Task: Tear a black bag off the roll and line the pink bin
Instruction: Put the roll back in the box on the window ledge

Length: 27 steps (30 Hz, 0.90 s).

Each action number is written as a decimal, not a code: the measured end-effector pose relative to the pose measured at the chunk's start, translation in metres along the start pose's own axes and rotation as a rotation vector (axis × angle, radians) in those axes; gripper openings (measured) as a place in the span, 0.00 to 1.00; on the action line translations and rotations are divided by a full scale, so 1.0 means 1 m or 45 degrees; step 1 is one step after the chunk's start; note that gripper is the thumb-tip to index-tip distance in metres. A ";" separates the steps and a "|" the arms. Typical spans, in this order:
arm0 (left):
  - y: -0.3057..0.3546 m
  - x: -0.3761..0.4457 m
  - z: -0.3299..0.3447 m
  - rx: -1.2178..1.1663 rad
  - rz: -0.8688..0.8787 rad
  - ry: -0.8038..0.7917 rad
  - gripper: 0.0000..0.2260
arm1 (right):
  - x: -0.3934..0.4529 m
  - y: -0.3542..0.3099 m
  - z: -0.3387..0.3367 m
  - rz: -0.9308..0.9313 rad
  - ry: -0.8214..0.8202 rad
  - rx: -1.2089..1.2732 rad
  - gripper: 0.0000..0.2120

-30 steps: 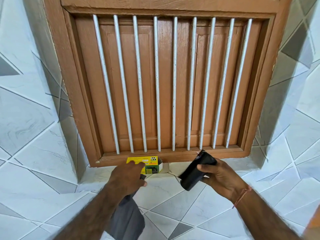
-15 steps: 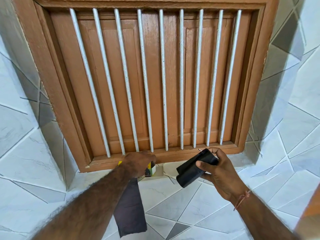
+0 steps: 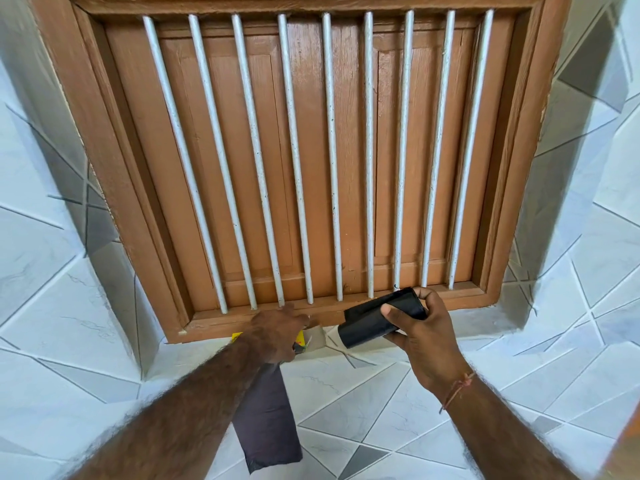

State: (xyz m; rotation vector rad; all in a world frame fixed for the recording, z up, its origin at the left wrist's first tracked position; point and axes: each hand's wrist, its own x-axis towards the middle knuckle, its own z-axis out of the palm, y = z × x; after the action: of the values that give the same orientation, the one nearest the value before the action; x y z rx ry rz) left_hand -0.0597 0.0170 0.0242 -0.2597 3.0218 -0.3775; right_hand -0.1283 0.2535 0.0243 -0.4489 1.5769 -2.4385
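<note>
Fingers (image 3: 388, 311) of our right hand (image 3: 427, 336) are curled round the roll (image 3: 379, 320) of black bags, thumb pressed on its near face, the rest wrapped over its far end; roll tilts, lower end pointing toward the left hand (image 3: 277, 332). We hold it just in front of the bottom rail of the brown window frame (image 3: 349, 311), w/ a red thread (image 3: 455, 391) round that wrist.

Left hand reaches fwd, knuckles up, close to the same rail, just left of the roll but apart from it. Its fingers are hidden behind the back of the hand, so we can't tell how far they're closed. A flat dark bag (image 3: 268, 415) hangs down from under that hand, along the forearm, its loose end near the lower edge of view; the exact grip isn't visible.

Just beyond the left-hand fingers sits a small yellow box (image 3: 300, 339) on the tiled ledge (image 3: 346, 382), mostly covered by the hand; next to it, btwn the two hands, a pale cardboard flap (image 3: 317, 337).

Above both hands, white bars (image 3: 330, 157) run upright across closed brown shutters. Grey-and-white tiles (image 3: 588, 258) surround the frame.
</note>
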 end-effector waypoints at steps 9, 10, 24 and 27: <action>0.037 -0.052 -0.009 -0.611 -0.002 0.506 0.35 | 0.000 -0.013 0.040 -0.273 0.150 0.006 0.16; 0.039 -0.056 -0.010 -0.693 -0.019 0.552 0.35 | -0.003 -0.012 0.043 -0.311 0.166 -0.069 0.17; 0.036 -0.088 -0.026 -0.882 -0.022 0.672 0.35 | -0.033 -0.040 0.031 -0.402 -0.457 -0.600 0.16; 0.043 -0.087 -0.031 -0.942 -0.007 0.712 0.35 | -0.034 -0.038 0.039 -0.441 -0.531 -0.767 0.17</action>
State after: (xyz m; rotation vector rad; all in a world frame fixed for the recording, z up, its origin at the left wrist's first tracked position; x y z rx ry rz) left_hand 0.0162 0.0808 0.0490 -0.2288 3.5624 0.8318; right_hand -0.0826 0.2472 0.0695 -1.3255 2.1328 -1.8282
